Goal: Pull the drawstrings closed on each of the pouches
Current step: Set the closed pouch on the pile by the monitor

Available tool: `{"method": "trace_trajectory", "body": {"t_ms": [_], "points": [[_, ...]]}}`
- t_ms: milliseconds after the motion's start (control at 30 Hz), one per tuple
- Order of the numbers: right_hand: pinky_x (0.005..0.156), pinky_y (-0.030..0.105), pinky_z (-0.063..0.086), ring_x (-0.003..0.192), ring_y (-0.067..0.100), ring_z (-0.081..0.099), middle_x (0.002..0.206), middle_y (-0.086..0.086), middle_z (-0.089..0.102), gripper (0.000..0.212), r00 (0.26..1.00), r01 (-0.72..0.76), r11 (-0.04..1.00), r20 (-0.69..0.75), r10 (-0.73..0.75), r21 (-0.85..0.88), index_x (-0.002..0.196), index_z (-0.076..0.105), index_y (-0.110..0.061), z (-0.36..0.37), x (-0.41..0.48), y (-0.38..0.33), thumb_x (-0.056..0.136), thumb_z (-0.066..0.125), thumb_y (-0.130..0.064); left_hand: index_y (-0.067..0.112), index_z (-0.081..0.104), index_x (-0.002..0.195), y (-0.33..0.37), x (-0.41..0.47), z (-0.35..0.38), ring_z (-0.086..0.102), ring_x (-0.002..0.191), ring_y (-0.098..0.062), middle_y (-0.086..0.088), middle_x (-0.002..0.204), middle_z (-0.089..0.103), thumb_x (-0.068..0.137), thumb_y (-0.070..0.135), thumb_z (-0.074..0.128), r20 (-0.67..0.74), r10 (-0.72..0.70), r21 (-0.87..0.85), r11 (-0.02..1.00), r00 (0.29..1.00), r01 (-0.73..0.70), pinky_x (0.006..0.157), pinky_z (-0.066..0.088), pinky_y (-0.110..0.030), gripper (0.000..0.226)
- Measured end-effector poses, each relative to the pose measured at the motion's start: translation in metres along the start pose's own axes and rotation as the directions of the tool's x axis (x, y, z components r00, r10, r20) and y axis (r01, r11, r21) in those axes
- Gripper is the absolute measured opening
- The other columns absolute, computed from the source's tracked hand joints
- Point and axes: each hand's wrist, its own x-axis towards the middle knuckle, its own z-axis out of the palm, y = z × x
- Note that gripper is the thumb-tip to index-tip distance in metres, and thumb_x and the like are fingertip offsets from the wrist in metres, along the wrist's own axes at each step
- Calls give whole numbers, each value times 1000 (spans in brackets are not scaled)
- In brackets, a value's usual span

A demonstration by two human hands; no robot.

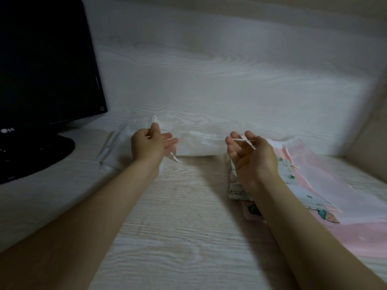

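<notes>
Two bare forearms reach forward. One, the left hand [150, 145], pinches a thin white drawstring loop [154, 119], its other fingers straight. Palm up and half curled, the right hand [251, 158] holds another white cord [240, 140]. Between them lies a white fabric pouch [199, 146], and pink patterned pouches [314, 185] lie under the right wrist.

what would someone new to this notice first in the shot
Two bare hands hover mid-desk: the left hand and the right hand each pinch a white cord, with a white pouch lying between them. A black monitor fills the far left, and a pile of pink printed pouches lies at the right.
</notes>
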Motion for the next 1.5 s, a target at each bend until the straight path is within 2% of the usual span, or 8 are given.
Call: {"method": "trace_trajectory", "body": {"t_ms": [133,400,500,667,833,967,1200,1500], "points": [[47,25,46,48,21,53,71,6,49,20,998,-53,973,27,61,-224,93,53,-16,4,2,11,108,39,-18,-2,57,109,4,-6,4,80,86,-18,-12,114,78,117,39,24,151,-118,-115,984,982,136,66,63,-28,53],[53,27,39,57,15,43,73,1,42,27,998,38,933,-38,-56,-359,98,62,-10,4,5,16,110,40,-20,19,35,83,5,8,4,36,37,-5,4,54,37,116,36,30,31,-63,51,997,998,61,38,28,-18,37],[51,25,39,54,13,43,71,0,42,28,989,75,943,-97,-112,-325,99,63,-10,4,6,13,111,39,-19,16,45,92,4,17,-4,62,66,-18,-15,84,64,110,47,33,-50,138,302,946,989,-117,63,53,-30,37],[52,26,39,53,14,44,66,1,45,32,960,151,929,-176,-220,-337,91,62,-14,2,9,8,110,36,-19,12,50,111,15,9,-10,59,103,-29,-5,107,58,114,39,33,-65,290,545,812,955,-210,82,41,-35,32],[73,31,45,78,16,62,82,-4,66,38,776,532,312,306,-552,-787,86,67,-23,-8,9,15,107,35,-26,17,43,104,10,-7,-14,63,83,-36,-7,85,64,113,36,39,319,527,688,443,788,-575,67,45,-44,22],[63,24,43,71,4,59,79,-6,67,32,770,533,80,444,-459,-842,91,71,-15,-11,3,19,107,43,-22,21,50,97,6,-14,-19,59,72,-23,4,84,57,105,29,48,580,418,648,282,699,-707,65,52,-43,11],[90,38,48,103,33,58,106,8,54,26,811,439,-395,545,-211,-807,106,77,-23,-18,-2,20,84,68,-31,23,64,88,8,-11,-21,54,84,-17,7,92,55,93,24,62,700,346,649,57,625,-759,69,42,-32,5],[88,37,33,85,27,64,80,-2,72,15,790,417,-491,572,-220,-765,95,70,-26,-14,-2,21,96,56,-22,15,71,89,9,-8,-15,58,53,-28,-2,60,64,95,9,67,662,549,663,-112,510,-740,68,45,-36,9]]}}
